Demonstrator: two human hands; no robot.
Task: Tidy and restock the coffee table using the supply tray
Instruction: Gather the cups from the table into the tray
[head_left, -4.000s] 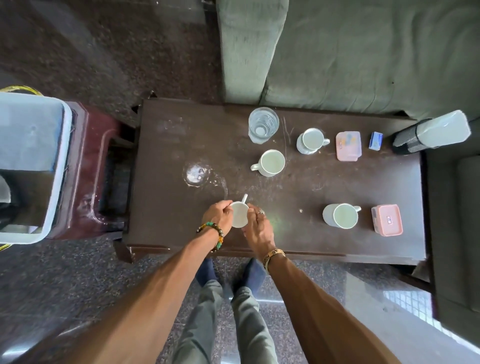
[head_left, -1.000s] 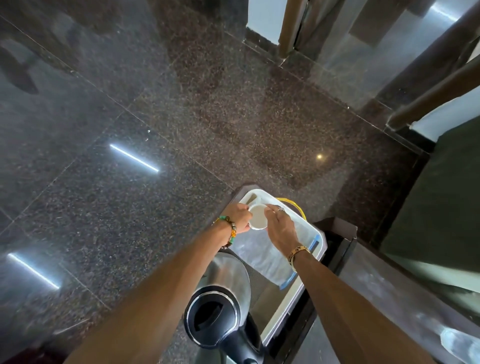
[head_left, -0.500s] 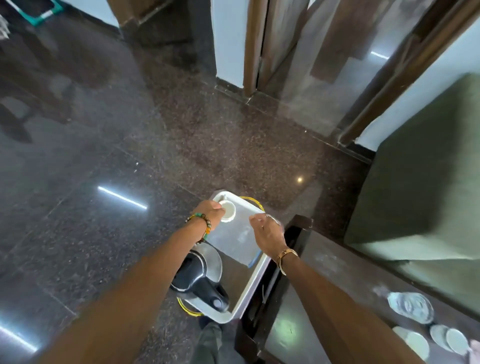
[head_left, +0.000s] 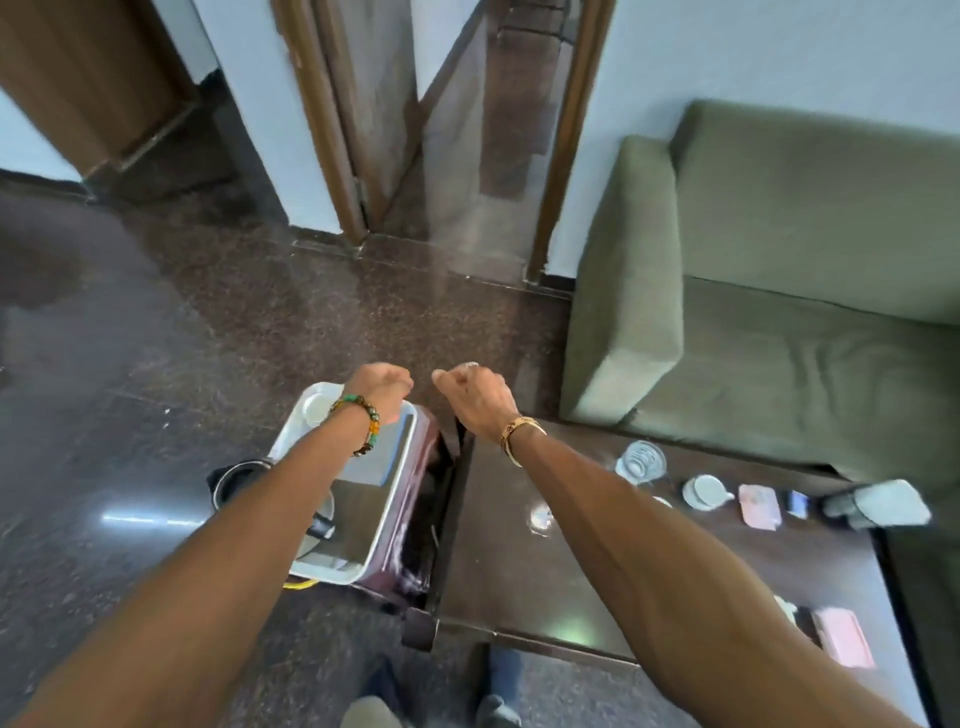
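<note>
The white supply tray (head_left: 400, 499) sits on a maroon stand left of the dark coffee table (head_left: 519, 571). A white cup (head_left: 315, 409) stands in the tray's far corner, and a black kettle (head_left: 234, 480) shows at its left side. My left hand (head_left: 382, 391) hovers above the tray's far end, fingers loosely curled, holding nothing. My right hand (head_left: 475, 397) hangs beside it over the gap between tray and table, also empty. On the table lie a glass (head_left: 640, 461), a white mug (head_left: 704, 491) and pink boxes (head_left: 759, 506).
A green sofa (head_left: 779, 312) stands behind the table. A white-and-black bottle (head_left: 878, 504) lies at the table's right end, with a small blue box (head_left: 797, 504) next to it. A spill mark (head_left: 541, 517) is on the tabletop. Dark polished floor lies to the left.
My left hand has let go of the white cup, which now stands in the tray's far corner. Both hands have lifted away empty, and the view has swung right toward the table.
</note>
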